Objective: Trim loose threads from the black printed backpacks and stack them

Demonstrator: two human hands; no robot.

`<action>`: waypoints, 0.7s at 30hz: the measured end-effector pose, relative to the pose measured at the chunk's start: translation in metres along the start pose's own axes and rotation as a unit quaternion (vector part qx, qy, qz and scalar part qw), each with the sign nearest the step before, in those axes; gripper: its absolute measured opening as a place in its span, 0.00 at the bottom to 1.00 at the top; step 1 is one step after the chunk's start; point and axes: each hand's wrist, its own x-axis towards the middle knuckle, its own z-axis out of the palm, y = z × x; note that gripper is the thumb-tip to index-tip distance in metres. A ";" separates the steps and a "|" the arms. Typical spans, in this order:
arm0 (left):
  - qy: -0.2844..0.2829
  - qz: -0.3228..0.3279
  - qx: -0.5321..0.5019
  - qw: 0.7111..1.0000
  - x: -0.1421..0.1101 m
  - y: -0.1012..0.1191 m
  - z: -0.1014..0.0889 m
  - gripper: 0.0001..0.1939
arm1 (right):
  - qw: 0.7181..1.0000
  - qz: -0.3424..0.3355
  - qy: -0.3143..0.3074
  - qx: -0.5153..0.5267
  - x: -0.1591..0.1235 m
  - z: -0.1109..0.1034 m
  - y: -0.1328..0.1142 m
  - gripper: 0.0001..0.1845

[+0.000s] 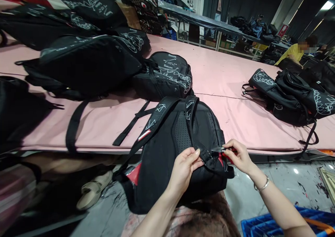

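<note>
A black backpack (162, 160) leans against the table edge over my lap, its padded back and straps facing me. My left hand (184, 167) is closed on a shoulder strap (206, 155) near its lower end, thumb on top, close to a dark strap adjuster. My right hand (239, 156) grips small thread snips (217, 149), the pointed metal blades directed left at that strap. Whether the blades touch the strap I cannot tell. A little red shows by the handle and on the bag's side. The other shoulder strap (154, 125) carries white scribbled lines and a red-and-white label.
More black backpacks lie on the pink-covered table (220, 73): a heap (86, 62) to the left, one (167, 73) just behind mine, others (290, 94) at right. A blue crate (274, 219) stands on the floor at lower right. Someone in a yellow top (288, 54) sits far right.
</note>
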 end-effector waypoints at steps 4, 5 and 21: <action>0.009 0.008 -0.005 1.000 0.004 0.000 0.000 0.15 | 0.992 0.096 -0.080 0.028 -0.031 -0.002 -0.006 0.09; 0.008 0.013 0.004 1.000 0.004 -0.001 0.000 0.14 | 0.989 0.102 -0.105 0.019 -0.039 -0.002 -0.010 0.05; -0.167 0.468 0.356 0.791 -0.073 0.005 -0.010 0.12 | 0.852 0.334 0.073 0.397 -0.033 0.037 -0.032 0.24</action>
